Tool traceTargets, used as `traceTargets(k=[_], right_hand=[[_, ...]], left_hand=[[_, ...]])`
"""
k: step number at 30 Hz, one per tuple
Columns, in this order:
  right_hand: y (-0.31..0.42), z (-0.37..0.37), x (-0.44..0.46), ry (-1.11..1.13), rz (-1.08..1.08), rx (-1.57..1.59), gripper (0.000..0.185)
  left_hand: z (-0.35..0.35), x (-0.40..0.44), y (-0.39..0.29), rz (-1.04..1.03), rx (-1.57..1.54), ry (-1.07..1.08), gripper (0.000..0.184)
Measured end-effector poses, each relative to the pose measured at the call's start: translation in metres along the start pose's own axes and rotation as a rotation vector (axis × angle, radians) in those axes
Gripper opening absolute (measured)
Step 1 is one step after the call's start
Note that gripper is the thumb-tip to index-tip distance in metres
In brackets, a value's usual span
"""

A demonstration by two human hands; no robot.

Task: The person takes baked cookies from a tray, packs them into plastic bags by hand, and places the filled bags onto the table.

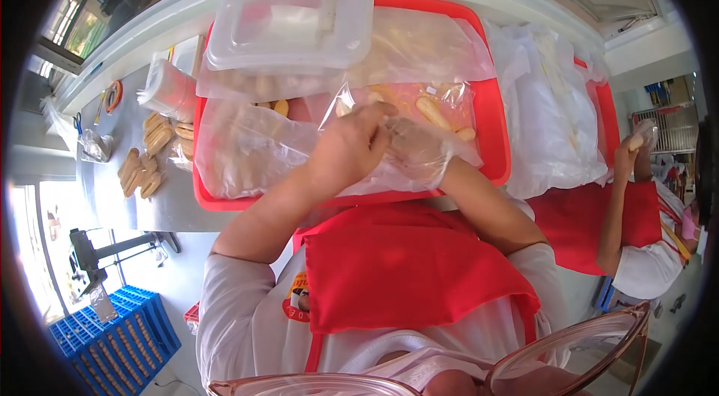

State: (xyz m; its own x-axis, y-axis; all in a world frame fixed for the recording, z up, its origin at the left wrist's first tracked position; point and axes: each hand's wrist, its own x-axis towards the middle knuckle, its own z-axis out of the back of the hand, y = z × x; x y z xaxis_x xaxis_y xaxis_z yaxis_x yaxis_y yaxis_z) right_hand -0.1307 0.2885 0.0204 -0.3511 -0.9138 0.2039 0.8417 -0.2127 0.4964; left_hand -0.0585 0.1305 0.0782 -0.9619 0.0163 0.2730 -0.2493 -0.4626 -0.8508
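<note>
Head view: left fingers curl nearly closed, apparently touching clear plastic.

A thin, clear, wrinkled plastic glove covers the right hand; just beyond it, elongated golden pastries lie loose in the red tray.

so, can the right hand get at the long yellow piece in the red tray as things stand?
Probably yes: the long yellow piece lies just beyond the right hand, with no wall of the red tray between. Clear plastic might partly cover it; I can't tell.
</note>
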Motion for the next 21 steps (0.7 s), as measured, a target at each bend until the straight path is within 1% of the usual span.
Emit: traceTargets(k=[2, 4, 8, 11, 12, 13, 14, 17, 19, 20, 21], right_hand=[[-0.016, -0.023, -0.006, 0.096, -0.001, -0.153, 0.057], [-0.007, -0.014, 0.0, 0.046, -0.124, 0.211, 0.057], [0.012, 0.005, 0.011, -0.055, -0.372, 0.94, 0.056], [0.002, -0.01, 0.009, -0.135, -0.495, 1.656, 0.058], [0.003, -0.012, 0.009, -0.148, -0.503, 1.714, 0.057], [0.005, -0.013, 0.009, -0.151, -0.5, 1.728, 0.057], [0.008, -0.014, 0.01, -0.152, -0.482, 1.671, 0.057], [0.017, -0.015, 0.012, -0.152, -0.275, 0.915, 0.057], [0.018, -0.02, 0.016, -0.206, -0.211, 0.736, 0.057], [0.016, -0.022, 0.017, -0.243, -0.193, 0.703, 0.057], [0.014, -0.021, 0.02, -0.278, -0.184, 0.771, 0.057]], left_hand=[[-0.007, 0.0, -0.003, -0.093, 0.055, -0.006, 0.021], [-0.016, 0.001, 0.002, -0.19, 0.084, -0.042, 0.019], [-0.018, -0.005, -0.001, -0.226, 0.084, -0.04, 0.015], [-0.019, -0.009, 0.003, -0.244, 0.053, -0.054, 0.014], [-0.019, -0.011, 0.006, -0.242, 0.043, -0.039, 0.015], [-0.019, -0.012, 0.007, -0.24, 0.034, -0.023, 0.015], [-0.019, -0.012, 0.006, -0.279, 0.04, -0.018, 0.016], [-0.02, -0.007, -0.006, -0.376, 0.082, 0.009, 0.016], [-0.021, -0.006, -0.01, -0.415, 0.144, 0.044, 0.015], [-0.021, -0.006, -0.01, -0.445, 0.122, 0.019, 0.018], [-0.02, -0.004, -0.009, -0.475, 0.1, -0.006, 0.021]])
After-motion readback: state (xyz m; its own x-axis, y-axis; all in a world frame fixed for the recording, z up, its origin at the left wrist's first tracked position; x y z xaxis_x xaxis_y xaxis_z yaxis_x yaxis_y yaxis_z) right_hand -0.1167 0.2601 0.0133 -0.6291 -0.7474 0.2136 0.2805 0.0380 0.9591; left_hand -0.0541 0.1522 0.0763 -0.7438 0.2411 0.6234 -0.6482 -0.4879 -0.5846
